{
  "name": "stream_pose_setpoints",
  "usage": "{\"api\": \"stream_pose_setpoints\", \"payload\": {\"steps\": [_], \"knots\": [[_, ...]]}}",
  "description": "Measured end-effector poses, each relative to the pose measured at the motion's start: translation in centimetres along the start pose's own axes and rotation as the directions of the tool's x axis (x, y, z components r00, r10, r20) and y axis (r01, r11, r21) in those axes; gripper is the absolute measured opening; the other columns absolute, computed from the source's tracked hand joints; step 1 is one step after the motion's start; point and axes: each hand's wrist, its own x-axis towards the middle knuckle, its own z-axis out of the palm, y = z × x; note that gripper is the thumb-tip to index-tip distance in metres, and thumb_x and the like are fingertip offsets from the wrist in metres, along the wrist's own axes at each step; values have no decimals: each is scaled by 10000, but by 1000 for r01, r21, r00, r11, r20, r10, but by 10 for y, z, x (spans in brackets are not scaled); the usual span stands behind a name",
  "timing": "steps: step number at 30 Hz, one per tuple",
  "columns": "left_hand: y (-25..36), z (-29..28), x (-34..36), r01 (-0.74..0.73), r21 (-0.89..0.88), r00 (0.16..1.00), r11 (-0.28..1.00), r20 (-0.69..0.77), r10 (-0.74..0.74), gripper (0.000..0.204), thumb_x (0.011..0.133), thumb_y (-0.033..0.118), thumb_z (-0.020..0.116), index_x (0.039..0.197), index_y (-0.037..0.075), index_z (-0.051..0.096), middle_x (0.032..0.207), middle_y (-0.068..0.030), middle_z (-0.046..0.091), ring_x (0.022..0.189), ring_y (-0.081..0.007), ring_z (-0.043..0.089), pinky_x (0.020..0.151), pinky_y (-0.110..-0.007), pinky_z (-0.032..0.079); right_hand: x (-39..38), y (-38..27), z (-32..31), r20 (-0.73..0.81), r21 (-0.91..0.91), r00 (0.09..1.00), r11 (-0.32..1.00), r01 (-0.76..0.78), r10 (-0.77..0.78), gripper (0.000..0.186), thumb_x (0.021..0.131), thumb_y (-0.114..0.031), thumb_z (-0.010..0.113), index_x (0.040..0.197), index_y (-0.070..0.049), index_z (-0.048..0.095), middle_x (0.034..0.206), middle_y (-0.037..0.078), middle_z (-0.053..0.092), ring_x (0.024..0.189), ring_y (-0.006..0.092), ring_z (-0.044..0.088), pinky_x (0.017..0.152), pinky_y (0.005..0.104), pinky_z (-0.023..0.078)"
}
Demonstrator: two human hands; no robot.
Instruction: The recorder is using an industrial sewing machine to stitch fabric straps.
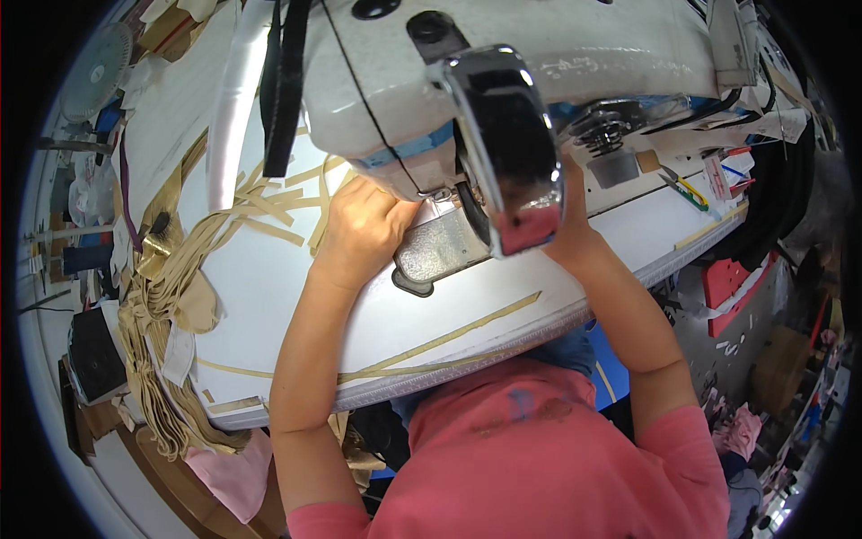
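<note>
A white sewing machine (386, 99) fills the upper middle, with a shiny chrome lever or guard (512, 99) in front of its needle area. My left hand (364, 229) is closed just left of the needle, fingers curled and pressed together beside the metal bed plate (440, 247). Whatever it may be pinching is hidden. Behind the chrome part, my right hand (575, 193) shows only its wrist edge; its fingers are out of sight. Loose tan strips (278, 198) lie to the left of the machine, running into a thick hanging bundle (157, 314).
Along the table's front edge lies a long narrow tan strip (449, 334). Yellow-green handled snips (693, 196) rest at the right, near pens. A bright white lamp tube (235, 117) and black straps (283, 99) hang at upper left. Pink cloth (238, 476) droops below the table.
</note>
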Motion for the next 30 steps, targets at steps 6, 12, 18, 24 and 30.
{"api": "stream_pose_setpoints", "payload": {"steps": [6,12,18,24,30], "knots": [[0,1,-2,50,3,999,999,1,-50,108,649,22,713,702,-5,623,695,-102,595,646,-279,580,591,-372,467,2,-4,0,-19,-32,999,999,34,-35,90,715,-78,649,661,-65,577,575,62,520,552,265,516,657,363,420],[1,-2,1,27,-27,1000,999,-4,-27,106,664,26,712,739,-4,644,701,-97,599,660,-268,587,600,-363,476,5,-10,-2,-39,-77,996,994,80,-83,96,708,-73,649,651,-63,572,581,67,529,552,265,511,657,363,417],[2,-6,-1,9,46,996,999,85,-13,76,668,51,674,728,24,635,727,-68,594,675,-225,568,583,-343,450,0,3,-3,-43,-230,956,934,272,-289,63,690,-67,653,663,-73,596,622,54,586,655,279,532,684,382,426],[-1,-4,-1,-30,22,1000,999,-7,30,65,658,39,662,677,27,600,667,-58,538,653,-217,545,566,-336,443,1,-6,-5,-21,-215,978,956,201,-210,87,678,10,588,693,-68,621,649,68,614,667,298,530,683,387,421],[-3,3,-1,11,-5,997,1000,-77,-11,73,649,37,667,676,27,600,671,-68,543,680,-227,560,582,-340,459,2,-7,-5,-24,-264,974,941,209,-224,88,667,35,574,668,-47,607,640,99,604,636,332,530,643,389,417]]}}
